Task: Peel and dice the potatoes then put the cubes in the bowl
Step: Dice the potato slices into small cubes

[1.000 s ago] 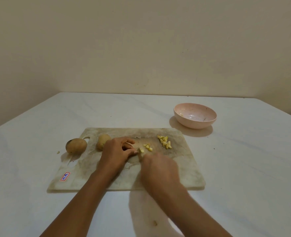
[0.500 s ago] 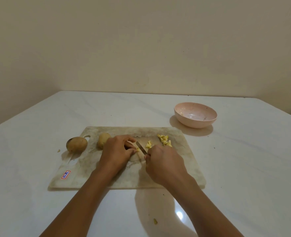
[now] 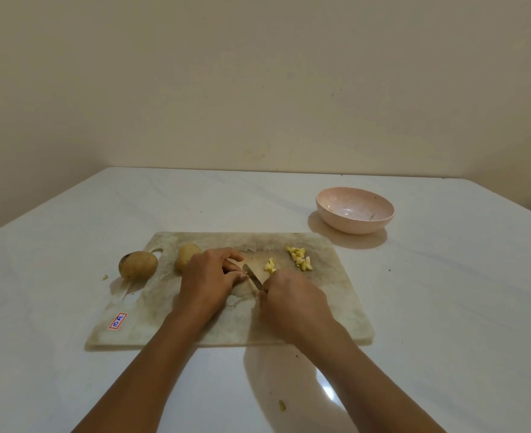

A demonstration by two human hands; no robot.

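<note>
White desk [image 3: 445, 292] runs back to a plain wall, with wide room to the right of the cutting board [image 3: 336, 301]. On the board, the left hand [image 3: 208, 279] curls its fingers on a pale potato strip [image 3: 234, 263]. The right hand [image 3: 292, 304] grips a knife [image 3: 254, 276], its tip beside those fingers. Yellow cubes [image 3: 300, 259] lie just past the blade. One whole potato [image 3: 137, 265] sits at the board's left edge. The pink bowl [image 3: 354, 225] stands off its far right corner.
</note>
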